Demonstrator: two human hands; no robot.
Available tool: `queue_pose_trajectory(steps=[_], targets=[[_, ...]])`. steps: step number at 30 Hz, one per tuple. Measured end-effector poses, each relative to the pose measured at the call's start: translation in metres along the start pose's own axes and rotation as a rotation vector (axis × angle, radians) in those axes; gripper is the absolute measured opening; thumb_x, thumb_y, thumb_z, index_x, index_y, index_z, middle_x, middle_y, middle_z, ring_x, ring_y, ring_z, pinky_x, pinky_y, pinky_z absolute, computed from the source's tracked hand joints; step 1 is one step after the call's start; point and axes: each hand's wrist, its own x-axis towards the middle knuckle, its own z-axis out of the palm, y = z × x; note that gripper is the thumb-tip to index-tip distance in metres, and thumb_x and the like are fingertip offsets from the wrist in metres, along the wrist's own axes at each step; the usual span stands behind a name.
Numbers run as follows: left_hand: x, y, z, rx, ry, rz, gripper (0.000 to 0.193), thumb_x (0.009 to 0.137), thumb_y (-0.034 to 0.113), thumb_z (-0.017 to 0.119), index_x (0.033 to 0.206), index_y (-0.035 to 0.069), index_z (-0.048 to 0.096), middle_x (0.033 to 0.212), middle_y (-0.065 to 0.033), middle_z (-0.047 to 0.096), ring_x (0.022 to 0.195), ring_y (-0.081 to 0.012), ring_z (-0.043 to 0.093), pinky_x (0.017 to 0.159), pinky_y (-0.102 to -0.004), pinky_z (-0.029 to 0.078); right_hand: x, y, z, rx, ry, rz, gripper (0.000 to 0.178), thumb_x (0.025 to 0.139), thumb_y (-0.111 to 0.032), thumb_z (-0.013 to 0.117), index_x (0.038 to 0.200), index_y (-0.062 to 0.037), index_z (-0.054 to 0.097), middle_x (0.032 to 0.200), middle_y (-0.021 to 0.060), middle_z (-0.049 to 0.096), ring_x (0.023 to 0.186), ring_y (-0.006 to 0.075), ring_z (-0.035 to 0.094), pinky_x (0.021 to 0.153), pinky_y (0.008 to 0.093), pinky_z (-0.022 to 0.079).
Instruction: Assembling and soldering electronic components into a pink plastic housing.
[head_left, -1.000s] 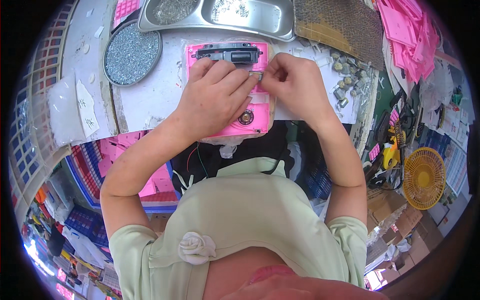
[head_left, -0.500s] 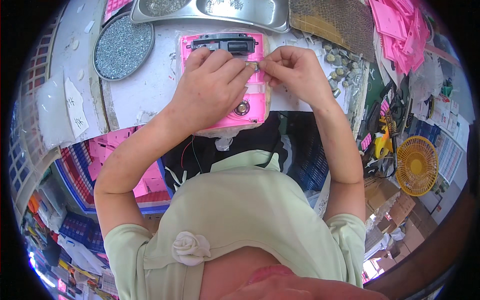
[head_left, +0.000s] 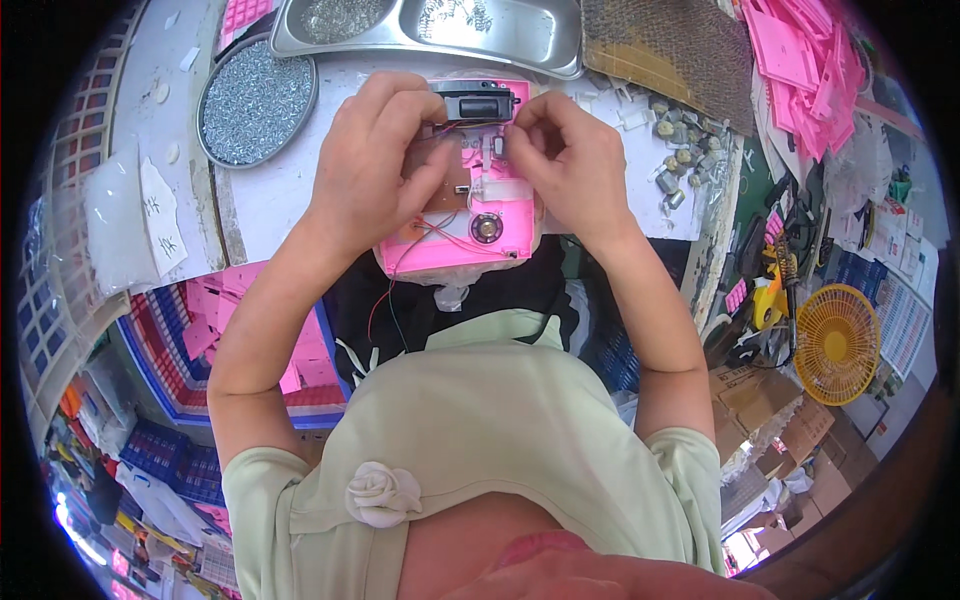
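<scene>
Metal bits (head_left: 257, 108) fill a round dish (head_left: 236, 163) on the desk (head_left: 280, 195); a knock could spill them. The left hand (head_left: 375, 160) curls beside the black part (head_left: 478, 107), thumb away from fingers; whether it grips anything, I cannot tell. Loose wires (head_left: 372, 310) hang over the near edge of the pink case (head_left: 455, 257), which lies between the hands; a snag on clothing could tug a joint loose. At the right hand (head_left: 572, 160), thumb and forefinger nearly meet by a small metal part (head_left: 498, 146) in the case; pinching is unclear. A slip there could leave it crooked or trap a wire.
</scene>
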Motion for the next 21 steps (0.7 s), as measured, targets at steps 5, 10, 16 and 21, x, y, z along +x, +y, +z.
queue_pose_trajectory(steps=[5, 10, 16, 21], targets=[[0.003, -0.001, -0.004, 0.034, -0.01, 0.0, 0.028, 0.078, 0.006, 0.078, 0.101, 0.005, 0.063, 0.101, -0.0113, 0.062, 0.082, -0.0316, 0.064, 0.069, -0.0391, 0.053, -0.003, 0.005, 0.013, 0.113, 0.082, 0.052, 0.016, 0.082, -0.009, 0.074, 0.094, -0.005, 0.064, 0.065, 0.0078, 0.061, 0.057, 0.0207, 0.061, 0.056, 0.0334, 0.048], [0.006, -0.004, -0.007, 0.077, -0.009, 0.042, 0.017, 0.081, 0.003, 0.076, 0.094, 0.004, 0.066, 0.097, -0.0109, 0.063, 0.084, -0.0313, 0.065, 0.07, -0.0388, 0.053, -0.011, 0.009, 0.002, 0.219, 0.061, -0.001, 0.014, 0.088, -0.003, 0.073, 0.099, -0.0005, 0.065, 0.071, 0.0003, 0.059, 0.064, 0.0053, 0.051, 0.059, 0.0231, 0.042], [0.005, -0.009, -0.009, 0.116, -0.043, 0.112, 0.017, 0.08, 0.004, 0.077, 0.093, 0.003, 0.066, 0.098, -0.0113, 0.062, 0.085, -0.0313, 0.065, 0.071, -0.0395, 0.053, -0.039, 0.01, -0.013, 0.032, 0.068, -0.337, 0.015, 0.081, -0.002, 0.077, 0.094, -0.0033, 0.07, 0.077, 0.0048, 0.065, 0.068, 0.0177, 0.058, 0.064, 0.0315, 0.047], [0.008, -0.009, -0.012, 0.196, 0.01, 0.197, 0.023, 0.076, 0.005, 0.078, 0.097, 0.007, 0.069, 0.099, -0.0094, 0.063, 0.082, -0.0294, 0.065, 0.068, -0.0393, 0.05, -0.056, 0.001, -0.006, -0.069, -0.012, -0.507, 0.021, 0.075, -0.012, 0.08, 0.095, -0.0126, 0.073, 0.082, 0.0024, 0.06, 0.077, 0.0239, 0.057, 0.071, 0.0386, 0.046]])
